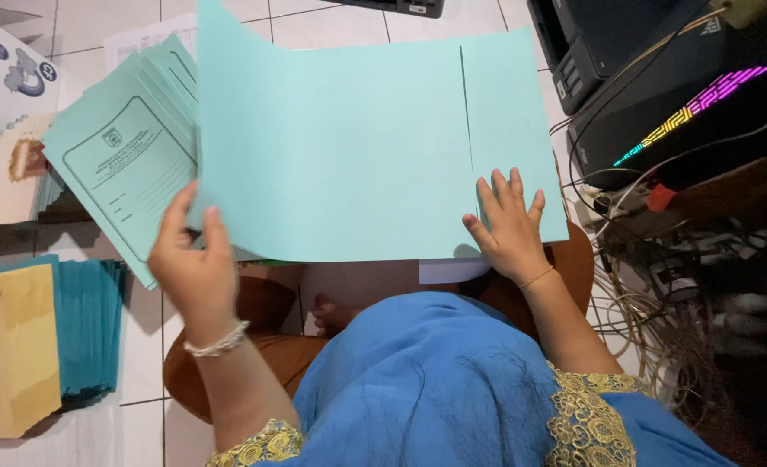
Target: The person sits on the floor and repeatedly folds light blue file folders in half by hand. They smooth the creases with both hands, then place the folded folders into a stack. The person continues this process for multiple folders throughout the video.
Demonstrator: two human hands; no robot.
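Note:
A large light-green paper folder (349, 147) lies opened out flat over my lap, plain side up, with a fold line near its right end. My left hand (191, 259) pinches its lower left corner between thumb and fingers. My right hand (511, 227) lies flat, fingers spread, on the folder's lower right part. Behind the folder's left edge sits a fanned stack of the same green folders (124, 156) with printed covers. A white sheet (453, 270) peeks out under the folder's bottom edge.
A pile of teal folders (89, 324) with a tan envelope (7, 346) on top lies at the left on the tiled floor. Boxes and booklets (7, 112) stand at the upper left. A black printer, a lit computer case (686, 112) and tangled cables (660, 294) crowd the right.

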